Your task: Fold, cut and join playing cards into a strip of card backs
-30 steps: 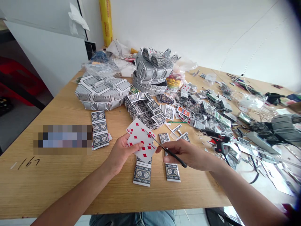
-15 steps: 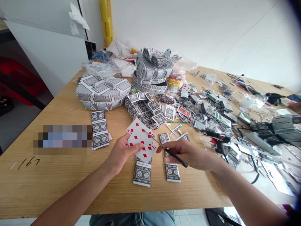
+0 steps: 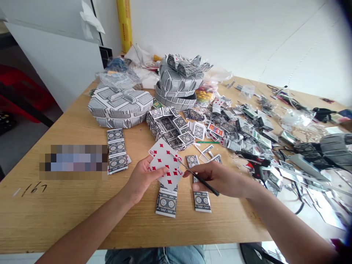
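My left hand [image 3: 144, 178] is closed on a pair of overlapping diamond playing cards [image 3: 161, 156], face up, thumb on the faces. Corner marks read 6 and 7. My right hand [image 3: 211, 178] grips a thin-bladed knife [image 3: 205, 183] by its black handle. Its slim metal part lies slantwise over the cards' right side; whether the tip is between them I cannot tell. Below the cards lies a strip of folded cards [image 3: 166, 205], partly covered. A second folded-card strip [image 3: 202, 201] runs under my right hand. A third card strip [image 3: 117, 150] lies further left.
An open card-built box [image 3: 170, 126] stands ahead, with a lidded card box [image 3: 121, 106] and stacked card boxes [image 3: 180, 82] behind. Loose cards [image 3: 228, 126] pile up at right. A glue gun [image 3: 255, 165] lies beyond my right hand; a green stick [image 3: 207, 142] lies near the box.
Almost nothing differs. The cards and both hands keep their places, with only a very slight shift of the view.
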A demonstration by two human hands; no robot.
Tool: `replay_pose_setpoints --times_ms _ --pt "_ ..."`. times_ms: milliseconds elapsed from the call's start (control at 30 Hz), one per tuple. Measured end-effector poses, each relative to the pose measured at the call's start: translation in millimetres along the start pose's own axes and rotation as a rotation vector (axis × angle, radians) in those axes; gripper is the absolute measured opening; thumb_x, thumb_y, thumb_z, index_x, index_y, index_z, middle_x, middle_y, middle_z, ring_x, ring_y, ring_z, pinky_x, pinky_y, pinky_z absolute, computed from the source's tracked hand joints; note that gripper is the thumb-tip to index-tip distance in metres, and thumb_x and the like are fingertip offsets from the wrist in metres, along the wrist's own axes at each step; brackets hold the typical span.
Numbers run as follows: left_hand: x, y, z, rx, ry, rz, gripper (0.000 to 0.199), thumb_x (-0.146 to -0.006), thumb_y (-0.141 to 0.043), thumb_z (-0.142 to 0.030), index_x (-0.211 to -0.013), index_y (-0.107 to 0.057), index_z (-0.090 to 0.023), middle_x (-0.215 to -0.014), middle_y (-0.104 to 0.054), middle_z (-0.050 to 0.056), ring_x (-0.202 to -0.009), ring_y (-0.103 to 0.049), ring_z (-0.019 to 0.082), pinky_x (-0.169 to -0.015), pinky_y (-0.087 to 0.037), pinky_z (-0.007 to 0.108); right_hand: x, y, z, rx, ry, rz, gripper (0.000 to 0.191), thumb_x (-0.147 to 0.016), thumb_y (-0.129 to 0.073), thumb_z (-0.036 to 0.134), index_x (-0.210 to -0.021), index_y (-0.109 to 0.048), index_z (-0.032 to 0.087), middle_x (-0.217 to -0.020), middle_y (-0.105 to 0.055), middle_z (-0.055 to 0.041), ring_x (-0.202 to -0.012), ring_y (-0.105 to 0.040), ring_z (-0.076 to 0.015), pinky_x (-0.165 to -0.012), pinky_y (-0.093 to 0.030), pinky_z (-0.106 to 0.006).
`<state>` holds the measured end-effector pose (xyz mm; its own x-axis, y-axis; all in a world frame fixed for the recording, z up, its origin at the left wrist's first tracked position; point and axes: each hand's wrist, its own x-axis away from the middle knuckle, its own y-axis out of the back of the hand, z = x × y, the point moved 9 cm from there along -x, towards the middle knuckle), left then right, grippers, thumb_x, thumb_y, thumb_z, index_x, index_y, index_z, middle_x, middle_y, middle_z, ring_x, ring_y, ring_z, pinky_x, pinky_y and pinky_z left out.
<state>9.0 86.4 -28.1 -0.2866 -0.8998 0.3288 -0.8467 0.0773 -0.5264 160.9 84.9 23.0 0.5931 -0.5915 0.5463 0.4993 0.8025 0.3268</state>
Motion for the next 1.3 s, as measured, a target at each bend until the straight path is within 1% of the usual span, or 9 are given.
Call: replay_pose_setpoints --times_ms 167,367,500,633,900,1167,1300 --pt "-1 0.1 1 0.006 0.012 -0.003 0.047 -0.064 -0.086 -0.022 -0.106 -0.067 -0.013 -0.093 -0.076 0.008 -0.079 -0.072 0.022 -0.073 -0.056 0.029 -1 -1 -7 0.018 -0.021 0.011 0.056 -0.083 -0.064 0.061 -0.117 -0.066 0.017 -0.054 -0.035 0.0083 -0.051 -0.026 -0.0086 -0.046 -0.019 -0.024" --pt "0 -2.3 0 0.007 0.014 0.004 0.041 -0.065 -0.086 -0.023 -0.1 -0.068 -0.014 -0.093 -0.076 0.008 -0.081 -0.072 0.021 -0.075 -0.055 0.028 -3 0 -9 0.008 0.038 0.005 0.048 -0.085 -0.064 0.057 -0.11 -0.067 0.017 -0.058 -0.029 0.0083 -0.053 -0.023 -0.0082 -0.046 -0.018 -0.023" --pt "-1 -1.8 1 0.007 0.02 -0.008 0.039 -0.065 -0.087 -0.027 -0.096 -0.067 -0.014 -0.092 -0.076 0.009 -0.081 -0.072 0.022 -0.077 -0.055 0.03 -4 0 -6 0.022 0.049 0.008 0.05 -0.084 -0.064 0.059 -0.109 -0.067 0.016 -0.06 -0.03 0.0077 -0.055 -0.024 -0.0086 -0.047 -0.018 -0.023" --pt "-1 -0.2 1 0.006 0.014 -0.01 0.04 -0.064 -0.087 -0.026 -0.097 -0.067 -0.014 -0.094 -0.076 0.009 -0.083 -0.072 0.022 -0.078 -0.055 0.03 -4 0 -5 0.012 0.037 0.015 0.052 -0.083 -0.064 0.061 -0.108 -0.067 0.016 -0.059 -0.031 0.008 -0.054 -0.024 -0.0086 -0.046 -0.019 -0.023" --pt "-2 -0.4 1 0.006 0.013 0.008 0.038 -0.069 -0.084 -0.026 -0.101 -0.066 -0.015 -0.097 -0.076 0.008 -0.083 -0.072 0.02 -0.078 -0.055 0.028 -6 1 -12 0.002 -0.006 0.007 0.053 -0.08 -0.068 0.061 -0.11 -0.067 0.017 -0.056 -0.031 0.0089 -0.052 -0.023 -0.0083 -0.045 -0.018 -0.024" --pt "-1 0.4 0 0.004 0.011 -0.025 0.039 -0.065 -0.087 -0.027 -0.097 -0.067 -0.014 -0.094 -0.076 0.009 -0.083 -0.072 0.023 -0.075 -0.055 0.029 -7 1 -13 0.015 -0.015 0.004 0.054 -0.081 -0.066 0.061 -0.112 -0.067 0.017 -0.056 -0.034 0.0085 -0.052 -0.024 -0.0082 -0.045 -0.018 -0.024" --pt "-1 -0.3 -1 0.0 0.001 -0.02 0.037 -0.067 -0.086 -0.027 -0.096 -0.067 -0.015 -0.093 -0.076 0.008 -0.08 -0.071 0.021 -0.075 -0.055 0.028 -8 1 -12 0.013 -0.013 -0.005 0.056 -0.081 -0.065 0.062 -0.113 -0.066 0.016 -0.055 -0.035 0.0087 -0.052 -0.025 -0.0083 -0.046 -0.018 -0.024"
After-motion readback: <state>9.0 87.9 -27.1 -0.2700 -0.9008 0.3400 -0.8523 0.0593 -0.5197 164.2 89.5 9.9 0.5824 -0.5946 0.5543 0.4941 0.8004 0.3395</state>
